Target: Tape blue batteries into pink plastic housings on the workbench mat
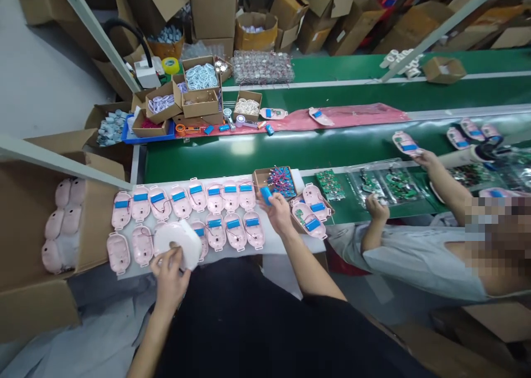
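Two rows of pink plastic shells (186,212) lie on a white sheet, most carrying a blue battery. My left hand (169,270) is closed on a white roll of tape (178,244) that rests over the lower row. Raised beside a small cardboard box of wired blue batteries (279,180), my right hand (277,209) pinches one blue battery (266,194). Further pink shells (312,211) sit just right of that hand.
A cardboard carton (37,240) at the left holds stacked pink shells. A co-worker at the right has one hand (423,158) on a pink shell and the other (376,206) near green circuit boards (329,184). The green conveyor (332,146) runs behind, with small parts boxes (182,99) beyond.
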Motion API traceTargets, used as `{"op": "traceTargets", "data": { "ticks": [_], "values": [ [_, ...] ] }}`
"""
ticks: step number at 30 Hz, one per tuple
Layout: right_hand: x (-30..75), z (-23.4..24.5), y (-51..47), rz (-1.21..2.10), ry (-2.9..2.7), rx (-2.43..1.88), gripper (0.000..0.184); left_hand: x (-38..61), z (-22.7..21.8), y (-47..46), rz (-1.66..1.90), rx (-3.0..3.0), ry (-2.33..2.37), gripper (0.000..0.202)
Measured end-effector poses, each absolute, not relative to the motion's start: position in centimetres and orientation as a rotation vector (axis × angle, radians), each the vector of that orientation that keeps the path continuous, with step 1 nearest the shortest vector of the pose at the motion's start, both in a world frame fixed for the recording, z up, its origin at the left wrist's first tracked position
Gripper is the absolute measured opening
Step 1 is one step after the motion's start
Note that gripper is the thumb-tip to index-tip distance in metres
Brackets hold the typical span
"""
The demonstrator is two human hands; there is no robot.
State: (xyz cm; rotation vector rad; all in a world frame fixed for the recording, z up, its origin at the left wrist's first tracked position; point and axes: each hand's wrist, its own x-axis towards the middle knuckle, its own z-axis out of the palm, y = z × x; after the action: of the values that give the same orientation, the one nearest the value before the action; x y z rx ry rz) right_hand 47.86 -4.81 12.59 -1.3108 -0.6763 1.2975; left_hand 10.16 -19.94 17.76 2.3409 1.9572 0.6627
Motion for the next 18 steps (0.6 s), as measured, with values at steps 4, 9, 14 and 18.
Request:
{"op": "traceTargets", "data": {
  "ticks": [4,9,14,18],
  "values": [
    [41.5,17.1,-10.0,1.654,-0.491,-1.029,0.033,10.4,18.5,-19.8,0.468,2.437,1.786,0.046],
    [35.9,20.2,-12.1,1.747,-0.488,-0.950,0.033,8.1,18.6,-20.2,0.301,2.486,1.675,0.061],
    [32.9,21.1,-13.1,1.656,-0.486,-1.001,0.032,5.6,18.4,-20.4,0.232,2.514,1.616,0.069],
    [31.2,22.0,-14.0,1.649,-0.541,-1.066,0.051,4.9,18.5,-20.5,0.286,2.551,1.607,0.068]
  ]
}}
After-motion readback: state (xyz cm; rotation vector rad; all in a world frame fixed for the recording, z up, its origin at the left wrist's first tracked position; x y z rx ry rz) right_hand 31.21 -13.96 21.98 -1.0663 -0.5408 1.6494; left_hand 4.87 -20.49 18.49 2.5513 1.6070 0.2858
